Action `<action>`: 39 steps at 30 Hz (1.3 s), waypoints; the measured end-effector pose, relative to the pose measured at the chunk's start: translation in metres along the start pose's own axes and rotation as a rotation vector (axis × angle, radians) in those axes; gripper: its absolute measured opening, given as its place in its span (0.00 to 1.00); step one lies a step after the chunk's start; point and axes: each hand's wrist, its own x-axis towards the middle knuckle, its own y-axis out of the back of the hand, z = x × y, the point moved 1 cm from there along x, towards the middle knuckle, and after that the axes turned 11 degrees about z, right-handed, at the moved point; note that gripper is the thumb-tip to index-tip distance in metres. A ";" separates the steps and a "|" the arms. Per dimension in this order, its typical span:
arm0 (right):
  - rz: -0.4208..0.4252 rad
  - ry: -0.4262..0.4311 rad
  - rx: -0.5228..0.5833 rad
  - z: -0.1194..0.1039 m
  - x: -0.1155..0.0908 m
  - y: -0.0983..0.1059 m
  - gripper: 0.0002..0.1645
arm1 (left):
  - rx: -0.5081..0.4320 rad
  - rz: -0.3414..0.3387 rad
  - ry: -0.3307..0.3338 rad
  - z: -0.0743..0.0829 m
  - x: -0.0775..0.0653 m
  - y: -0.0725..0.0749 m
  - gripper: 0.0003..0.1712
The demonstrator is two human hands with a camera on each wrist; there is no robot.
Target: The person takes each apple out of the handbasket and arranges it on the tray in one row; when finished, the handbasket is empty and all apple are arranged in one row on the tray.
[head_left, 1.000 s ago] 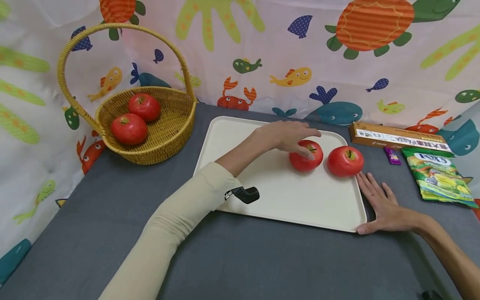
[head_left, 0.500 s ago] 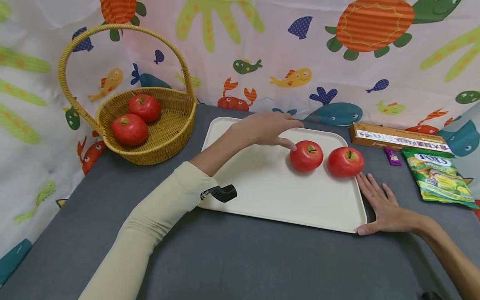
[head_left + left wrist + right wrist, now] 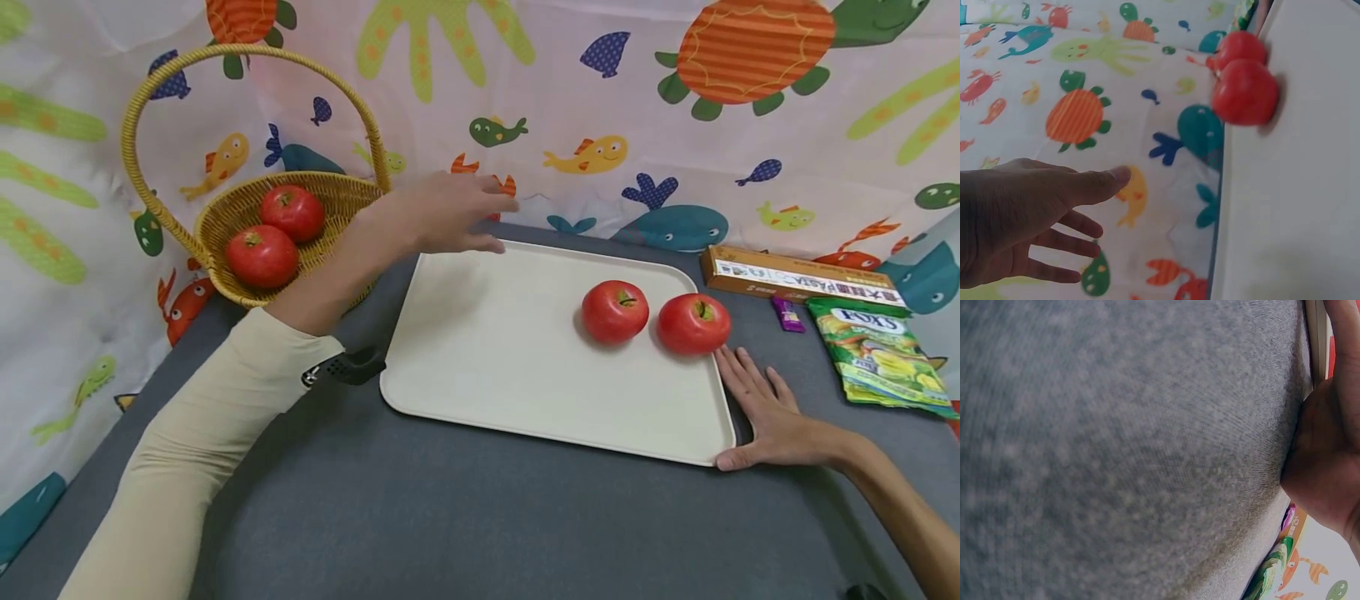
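Observation:
My left hand [image 3: 442,212] is in the air over the far left of the cream tray [image 3: 540,367], its fingers loosely spread and nothing in them. The left wrist view shows that left hand [image 3: 1029,219] with the thumb extended and the fingers apart. On the tray's right half sit two round red fruits with green stem ends, one [image 3: 615,312] left of the other [image 3: 693,323]. My right hand [image 3: 772,425] rests at the tray's right edge, fingers extended along it and the thumb at the near corner.
A yellow wicker basket [image 3: 337,200] with a tall handle holds two more red fruits [image 3: 262,256] at the back left. Right of the tray lie a long brown box [image 3: 802,275], a small purple packet [image 3: 788,315] and green bags [image 3: 877,354]. A patterned curtain [image 3: 555,100] hangs behind.
My left hand has let go of the left fruit on the tray and moved away leftward, up toward the basket. The fruits stayed in place, and my right hand has not moved.

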 end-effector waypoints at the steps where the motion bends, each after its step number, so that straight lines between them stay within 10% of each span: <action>1: -0.001 0.002 0.001 0.000 0.000 0.000 0.81 | 0.004 -0.002 0.015 -0.005 -0.005 0.003 0.36; 20: -0.017 -0.001 -0.008 -0.002 0.002 -0.001 0.82 | 0.097 -0.137 0.270 -0.109 -0.102 0.022 0.38; 39: -0.016 0.001 -0.004 0.001 0.000 0.001 0.82 | -0.029 -0.296 0.387 -0.173 -0.159 -0.008 0.42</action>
